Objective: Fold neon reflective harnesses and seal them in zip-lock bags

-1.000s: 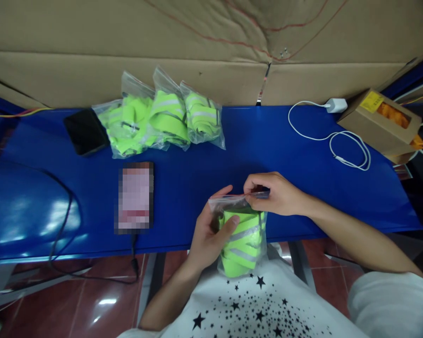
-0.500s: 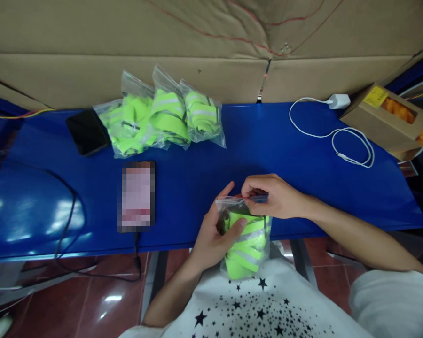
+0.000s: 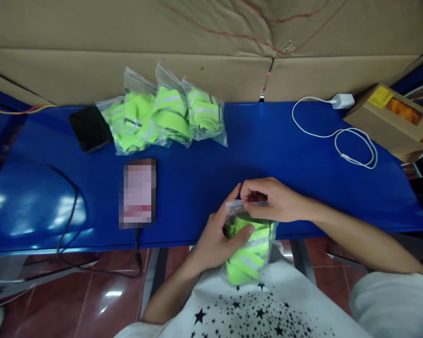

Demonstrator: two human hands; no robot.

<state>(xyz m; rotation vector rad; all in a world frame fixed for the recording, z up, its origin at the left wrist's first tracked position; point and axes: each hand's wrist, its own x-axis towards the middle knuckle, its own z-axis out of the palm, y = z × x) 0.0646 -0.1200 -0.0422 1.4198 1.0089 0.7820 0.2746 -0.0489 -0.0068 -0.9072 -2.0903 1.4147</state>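
A clear zip bag point(image 3: 248, 253) with a folded neon yellow-green reflective strap inside hangs at the table's front edge, against my white shirt. My left hand point(image 3: 216, 239) grips its left side, thumb across the front and fingers behind the plastic. At the bag's top edge, my right hand point(image 3: 268, 199) pinches the zip strip between thumb and curled fingers. Its fingertips hide part of the opening. Several similar filled bags stand at the back: one on the right point(image 3: 205, 112), one in the middle point(image 3: 171, 110), and others bunched to the left point(image 3: 134, 119).
A blue table point(image 3: 211, 173) backs onto a cardboard wall point(image 3: 127, 28). To the left lie a black flat object point(image 3: 90, 129) and a phone-like device point(image 3: 138, 193), its screen blurred, with a black cable. A white charger point(image 3: 343, 101) and cardboard box point(image 3: 384, 122) occupy the right.
My right hand has slid slightly left along the bag's top edge, towards my left fingertips. The bag sits a little lower. The view has shifted slightly.
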